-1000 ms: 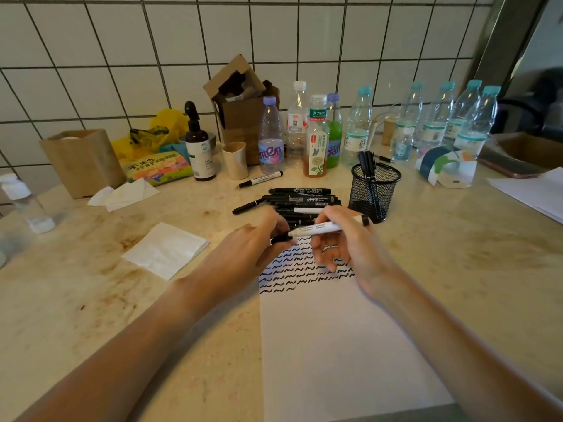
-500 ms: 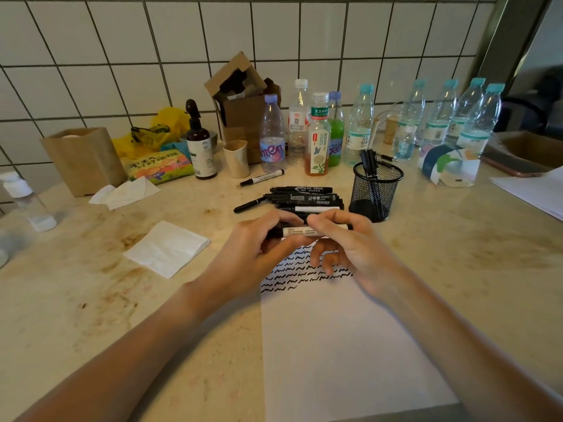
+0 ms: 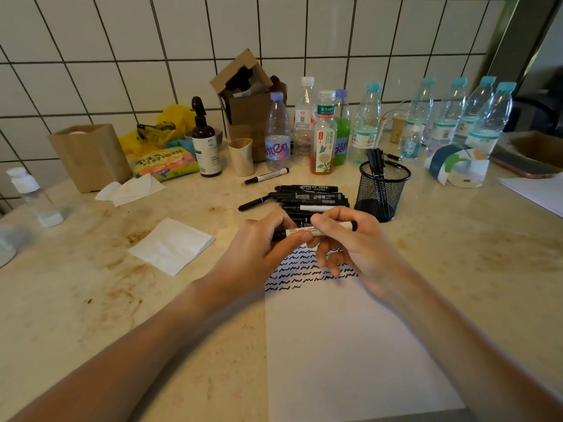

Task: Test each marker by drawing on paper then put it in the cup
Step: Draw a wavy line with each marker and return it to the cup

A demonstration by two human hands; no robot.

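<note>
Hands [image 3: 262, 254] [image 3: 353, 245] gripping marker [image 3: 301, 232], above scribbled paper [image 3: 350, 345]

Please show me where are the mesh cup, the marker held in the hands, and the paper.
mesh cup [image 3: 384, 196], head view, on its front mesh wall.
marker [image 3: 300, 233], head view, on its white barrel between the hands.
paper [image 3: 350, 354], head view, on its blank lower part.

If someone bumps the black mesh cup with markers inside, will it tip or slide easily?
The mesh cup probably weighs little, since its wire walls are see-through. The few markers inside lean to one side and rise above the rim, so it may tip that way. On the smooth stone counter it would likely slide.
</note>
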